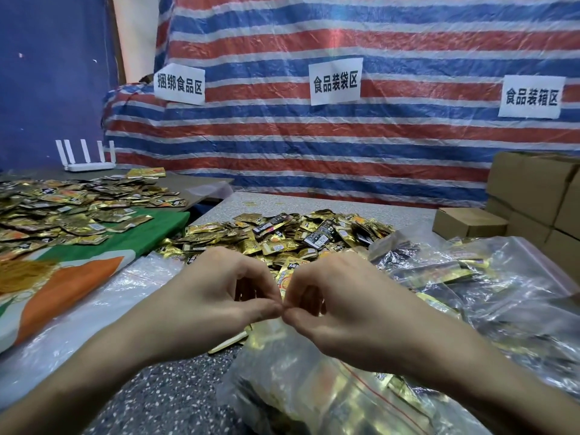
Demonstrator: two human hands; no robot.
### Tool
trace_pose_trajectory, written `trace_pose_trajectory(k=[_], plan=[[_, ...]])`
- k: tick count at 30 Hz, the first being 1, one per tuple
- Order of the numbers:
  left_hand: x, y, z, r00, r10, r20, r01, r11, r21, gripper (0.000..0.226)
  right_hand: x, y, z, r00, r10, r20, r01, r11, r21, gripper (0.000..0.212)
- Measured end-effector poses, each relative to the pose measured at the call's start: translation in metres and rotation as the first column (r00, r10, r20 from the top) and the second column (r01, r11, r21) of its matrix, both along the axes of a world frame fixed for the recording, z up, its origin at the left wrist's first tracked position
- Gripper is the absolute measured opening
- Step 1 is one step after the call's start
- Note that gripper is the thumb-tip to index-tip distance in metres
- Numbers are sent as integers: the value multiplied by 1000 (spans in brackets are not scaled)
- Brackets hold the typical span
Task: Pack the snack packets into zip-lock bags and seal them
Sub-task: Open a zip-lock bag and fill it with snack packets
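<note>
Packets [339,412] fill the bag [266,372] lying near on the tabletop [175,397]. My left grip [213,296] and right grip [351,309] both pinch its thin mouth edge, thumbs meeting. Light load, but the film looks slick and floppy; I judge the zip strip [361,383] the firmest hold.

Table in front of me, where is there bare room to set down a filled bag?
Bare: the grey strip behind the packet pile, up to the striped tarp and the small box; also the dark speckled patch beside the near bag. Crowded: filled bags right, loose packets left.
</note>
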State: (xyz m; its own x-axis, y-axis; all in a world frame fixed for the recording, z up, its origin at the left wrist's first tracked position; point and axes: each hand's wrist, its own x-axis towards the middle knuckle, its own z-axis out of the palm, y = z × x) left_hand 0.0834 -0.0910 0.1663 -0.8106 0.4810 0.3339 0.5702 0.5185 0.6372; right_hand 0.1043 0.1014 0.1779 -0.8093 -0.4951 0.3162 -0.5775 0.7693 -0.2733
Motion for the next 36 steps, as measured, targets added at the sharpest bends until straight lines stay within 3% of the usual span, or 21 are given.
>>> trace_pose_trajectory(k=[8, 16, 23, 29, 36], plan=[[2, 1, 5, 996, -48, 81, 49, 999, -10, 5, 3, 8, -3, 998, 34, 50, -34, 999, 0, 16], [2, 5, 4, 993, -115, 10, 115, 982, -148, 6, 7, 16, -5, 996, 24, 91, -17, 997, -76, 7], [2, 9, -1, 986, -140, -89, 132, 987, -86, 10, 10, 21, -8, 997, 4, 81, 1, 998, -61, 14], [6, 13, -5, 974, -152, -166, 142, 987, -71, 13, 12, 23, -10, 995, -13, 98, 22, 995, -97, 4], [7, 16, -8, 978, -155, -137, 154, 988, -19, 13, 17, 26, -10, 995, -36, 88, 44, 996, -84, 5]])
